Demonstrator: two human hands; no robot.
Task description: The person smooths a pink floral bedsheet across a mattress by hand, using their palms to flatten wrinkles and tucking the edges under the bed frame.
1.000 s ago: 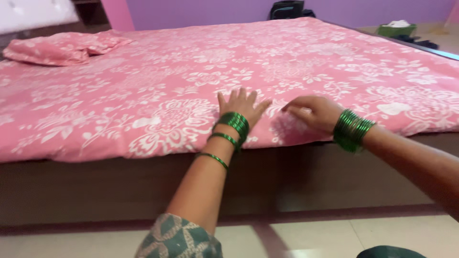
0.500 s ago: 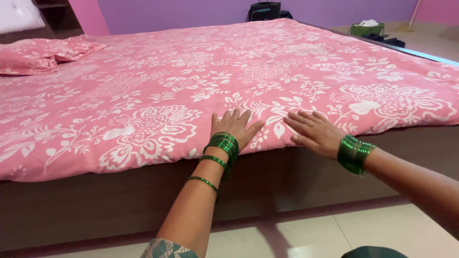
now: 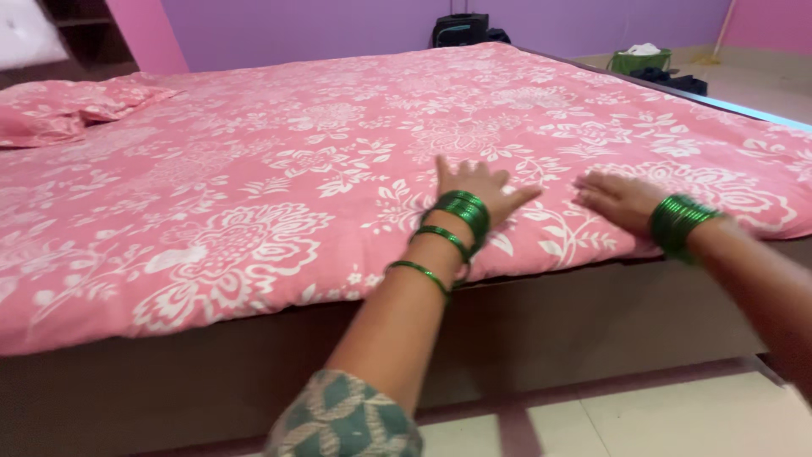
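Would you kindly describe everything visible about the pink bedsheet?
The pink bedsheet looks like soft cloth printed with white flowers. It lies spread across the bed, mostly flat with slight wrinkles, its near edge hanging just over the dark frame. The left hand and right hand press flat on it near that edge.

Off to my far left I see a pink floral pillow (image 3: 63,106) lying at the head of the bed, near a pale padded headboard (image 3: 25,34). Below the mattress runs the dark wooden bed frame (image 3: 592,326), and under it a strip of pale tiled floor (image 3: 668,423). Behind the bed stands a purple wall (image 3: 338,25), with a black bag (image 3: 461,28) against it. Further right, a green bag (image 3: 640,59) sits on the floor.
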